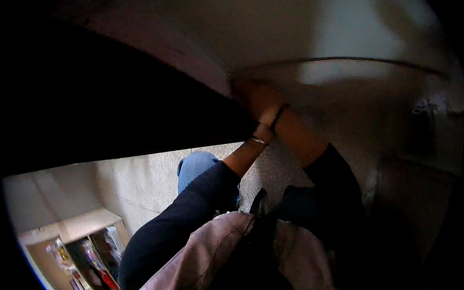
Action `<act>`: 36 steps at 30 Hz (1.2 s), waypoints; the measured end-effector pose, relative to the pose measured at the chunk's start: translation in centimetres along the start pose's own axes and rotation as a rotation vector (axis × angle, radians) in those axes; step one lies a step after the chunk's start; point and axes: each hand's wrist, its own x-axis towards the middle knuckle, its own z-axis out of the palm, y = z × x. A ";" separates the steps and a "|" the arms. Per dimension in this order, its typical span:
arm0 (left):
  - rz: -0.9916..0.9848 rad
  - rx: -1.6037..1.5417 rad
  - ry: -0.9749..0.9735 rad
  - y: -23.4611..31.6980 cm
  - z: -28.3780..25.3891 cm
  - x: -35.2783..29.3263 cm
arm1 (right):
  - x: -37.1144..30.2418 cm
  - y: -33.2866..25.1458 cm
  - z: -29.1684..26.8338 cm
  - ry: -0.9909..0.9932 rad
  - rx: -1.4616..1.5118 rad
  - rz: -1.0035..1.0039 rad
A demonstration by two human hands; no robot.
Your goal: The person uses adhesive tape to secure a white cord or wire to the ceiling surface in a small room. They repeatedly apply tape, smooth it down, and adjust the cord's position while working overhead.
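Note:
My right hand point(258, 97) reaches forward to the far end of a large black panel-like shape point(121, 100), beside a pale surface. A black band circles my right wrist. My left hand point(263, 131) is just below it, crossing close to the right wrist, with a light bracelet behind it. The left hand is mostly hidden by the dark shape and my right arm. Deep shadow swallows the fingers of both hands, so what they hold or touch cannot be made out.
A thin dark line point(347, 59) curves along the pale wall point(358, 32) ahead. At the lower left stands an open shelf unit point(88, 224) with several colourful items. My knee in blue jeans point(196, 167) shows above the speckled floor point(149, 185). The right side is very dark.

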 end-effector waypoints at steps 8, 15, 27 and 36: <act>0.065 -0.139 0.069 2.1 -0.9 0.3 | -1.4 4.2 1.3 0.205 -0.048 -0.191; 0.153 0.061 0.075 3.3 -2.6 0.5 | -1.4 3.1 -0.9 0.139 -0.063 -0.019; 0.076 -0.134 0.337 7.2 -2.8 2.4 | -4.6 4.6 -4.8 0.585 -0.046 -0.097; 0.137 -0.063 0.282 8.3 -5.2 3.1 | -5.6 5.0 -6.4 0.712 0.043 -0.069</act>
